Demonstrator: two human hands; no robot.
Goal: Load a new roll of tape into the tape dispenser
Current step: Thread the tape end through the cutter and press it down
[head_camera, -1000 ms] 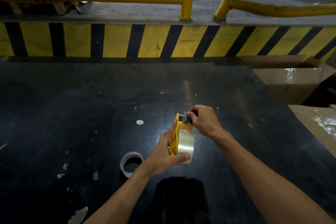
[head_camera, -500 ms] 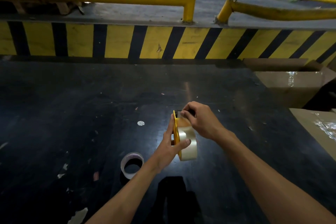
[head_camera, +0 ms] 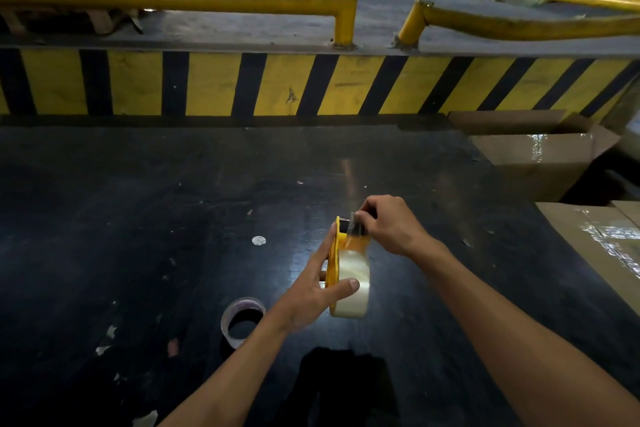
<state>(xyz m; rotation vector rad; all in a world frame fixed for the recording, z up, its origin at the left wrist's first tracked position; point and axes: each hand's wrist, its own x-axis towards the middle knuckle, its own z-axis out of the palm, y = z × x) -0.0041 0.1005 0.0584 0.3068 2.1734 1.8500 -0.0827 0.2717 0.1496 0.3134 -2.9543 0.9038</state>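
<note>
- The new clear tape roll (head_camera: 352, 282) already sits on the yellow tape dispenser (head_camera: 333, 253), held up above the black table (head_camera: 138, 218).
- What looks left, I'd say, is leading the loose tape end (head_camera: 354, 222) through the head at the top.
- The left hand (head_camera: 311, 291) clamps dispenser and roll, thumb pressed on the roll's face, fingers behind the yellow plate.
- The right hand (head_camera: 388, 224) pinches the tape end between thumb and fingers, just above the roll.
- 1 spent core (head_camera: 242, 321) lies on the table near the left wrist.

Yellow tape dispenser (head_camera: 333, 253), clear roll (head_camera: 353, 282), yellow-black striped curb (head_camera: 214, 85)
</note>
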